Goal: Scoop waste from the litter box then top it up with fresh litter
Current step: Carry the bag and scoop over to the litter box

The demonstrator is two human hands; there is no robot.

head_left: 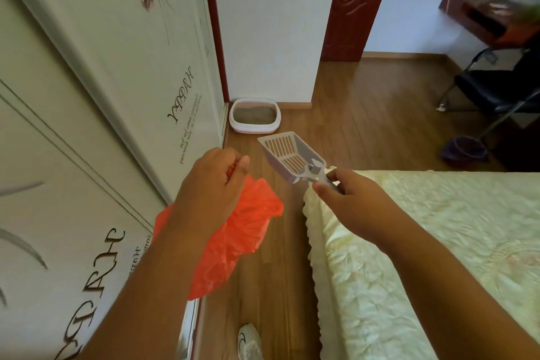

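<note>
A white litter box (254, 116) with grey litter inside sits on the wooden floor in the far corner, between the wardrobe and the white wall. My right hand (344, 199) grips the handle of a pale grey slotted scoop (287, 155), held in the air with its empty pan pointing toward the box. My left hand (214, 181) holds the bunched top of a red plastic bag (233, 237), which hangs below the hand. Both hands are well short of the litter box.
A white wardrobe (102, 96) with printed lettering runs along the left. A bed with a cream quilt (423, 257) fills the right. A narrow strip of wooden floor (280, 286) lies between them. A folding chair (491, 90) and purple basin (464, 150) stand far right. A white shoe (248, 342) shows below.
</note>
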